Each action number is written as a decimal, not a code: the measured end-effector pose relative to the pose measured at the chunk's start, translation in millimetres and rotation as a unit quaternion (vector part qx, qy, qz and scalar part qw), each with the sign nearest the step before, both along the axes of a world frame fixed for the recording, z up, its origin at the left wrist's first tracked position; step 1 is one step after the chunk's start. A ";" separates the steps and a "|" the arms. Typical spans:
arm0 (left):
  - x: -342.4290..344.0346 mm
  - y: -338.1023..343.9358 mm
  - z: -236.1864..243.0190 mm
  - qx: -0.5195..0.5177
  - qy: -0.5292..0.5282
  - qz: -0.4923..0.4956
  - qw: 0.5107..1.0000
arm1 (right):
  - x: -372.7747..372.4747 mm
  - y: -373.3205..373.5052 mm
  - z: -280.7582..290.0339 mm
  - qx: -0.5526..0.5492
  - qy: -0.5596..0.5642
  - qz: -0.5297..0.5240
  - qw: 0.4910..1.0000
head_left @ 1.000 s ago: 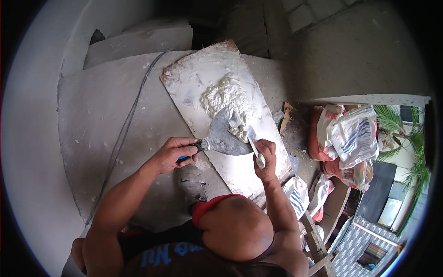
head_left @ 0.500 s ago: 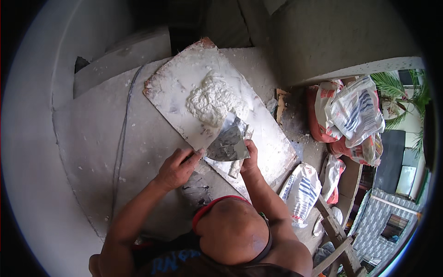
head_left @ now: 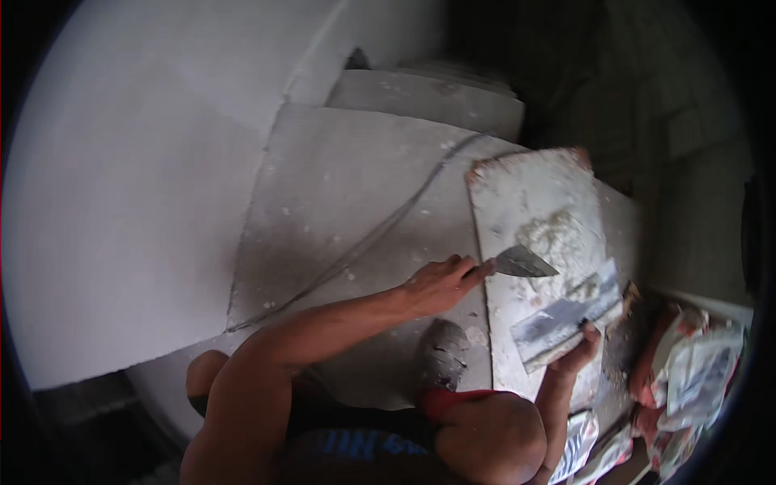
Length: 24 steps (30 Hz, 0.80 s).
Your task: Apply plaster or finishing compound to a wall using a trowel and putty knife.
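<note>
My left hand [head_left: 443,284] is closed round the handle of a putty knife [head_left: 521,262]. The knife's flared metal blade points right, above the board and beside the heap of white putty [head_left: 551,231]. In my right hand [head_left: 578,356] is a flat finishing trowel [head_left: 548,322], gripped at its long back bar. Its wide rectangular blade lies slanted over the near part of the heap, with a lump of putty at its upper end. Beneath both tools, a putty-smeared board [head_left: 503,198] lies on the floor. Motion blurs the fine edges.
A dark cable [head_left: 388,222] runs across the grey floor [head_left: 347,174] left of the board. A pale wall [head_left: 153,178] rises at the left, with a step [head_left: 428,97] at the back. Plastic sacks [head_left: 703,368] crowd the lower right.
The view has swung left, so the board and sacks appear farther right. My left hand has drawn the putty knife away from the trowel. The trowel now shows its wide blade face.
</note>
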<state>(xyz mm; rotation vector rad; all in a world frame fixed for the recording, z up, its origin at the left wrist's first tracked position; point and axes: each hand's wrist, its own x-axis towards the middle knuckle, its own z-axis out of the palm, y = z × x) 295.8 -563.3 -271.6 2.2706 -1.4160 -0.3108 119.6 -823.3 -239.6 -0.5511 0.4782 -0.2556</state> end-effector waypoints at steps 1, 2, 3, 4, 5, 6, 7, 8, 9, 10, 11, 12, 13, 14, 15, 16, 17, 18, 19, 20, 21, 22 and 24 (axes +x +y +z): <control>17.5 11.9 16.0 0.006 -0.061 -0.021 0.998 | 18.3 -0.5 5.2 -0.037 -0.015 -0.016 0.999; 32.4 43.9 36.6 0.034 -0.082 0.021 0.996 | 37.9 2.1 10.6 -0.040 -0.028 -0.009 0.999; 44.4 59.7 64.0 0.113 -0.099 -0.012 0.989 | 55.7 -0.3 20.0 -0.053 -0.037 -0.010 0.998; 52.8 73.3 95.8 0.193 -0.109 -0.044 0.974 | 79.7 3.4 24.7 -0.047 -0.055 0.015 0.997; 35.9 99.3 109.9 0.225 -0.141 -0.057 0.962 | 87.1 5.9 7.2 -0.060 -0.065 0.023 0.996; 29.0 125.5 137.3 0.262 -0.134 -0.048 0.954 | 108.5 9.8 7.3 -0.065 -0.069 0.021 0.995; 17.5 152.0 166.4 0.302 -0.128 -0.038 0.944 | 131.1 12.8 7.8 -0.061 -0.081 0.067 0.993; -0.7 176.8 191.7 0.307 -0.115 0.008 0.945 | 156.3 28.0 11.1 -0.048 -0.073 0.072 0.994; -18.8 196.3 214.9 0.308 -0.098 0.048 0.945 | 183.8 52.8 23.8 -0.060 -0.083 0.079 0.992; -35.4 208.7 240.3 0.337 -0.076 0.083 0.935 | 210.2 80.7 40.3 -0.073 -0.092 0.083 0.990; -49.7 221.6 271.1 0.358 -0.063 0.116 0.924 | 235.5 101.0 70.3 -0.075 -0.123 0.121 0.982; -81.7 228.3 249.3 0.342 -0.023 0.166 0.925 | 243.4 111.6 64.6 -0.087 -0.142 0.165 0.972; -88.2 238.2 251.0 0.330 0.018 0.201 0.922 | 270.5 131.5 75.5 -0.110 -0.144 0.176 0.968; -101.7 246.1 240.9 0.323 0.012 0.204 0.924 | 294.4 158.3 83.3 -0.127 -0.146 0.194 0.962; -102.1 259.7 244.6 0.309 0.024 0.220 0.925 | 318.8 202.2 119.0 -0.118 -0.159 0.199 0.960; -104.5 270.8 245.0 0.289 0.036 0.235 0.927 | 337.8 244.2 152.1 -0.114 -0.172 0.203 0.957; -104.4 278.6 245.2 0.279 0.031 0.230 0.932 | 363.0 271.7 166.8 -0.137 -0.190 0.217 0.948; -101.3 284.9 241.3 0.276 0.067 0.228 0.931 | 391.6 295.7 171.1 -0.164 -0.207 0.229 0.937; -96.0 290.3 241.9 0.276 0.105 0.225 0.929 | 423.7 319.4 177.9 -0.224 -0.218 0.216 0.925; -88.8 296.9 247.1 0.263 0.104 0.213 0.935 | 450.8 337.7 191.8 -0.286 -0.223 0.202 0.910; -85.1 307.1 248.4 0.252 0.131 0.223 0.933 | 467.7 362.3 207.5 -0.314 -0.232 0.191 0.901; -81.6 319.4 251.2 0.245 0.154 0.236 0.928 | 482.4 389.9 224.0 -0.338 -0.245 0.180 0.891; -81.2 333.9 245.0 0.240 0.153 0.237 0.929 | 503.0 428.6 243.5 -0.368 -0.261 0.166 0.877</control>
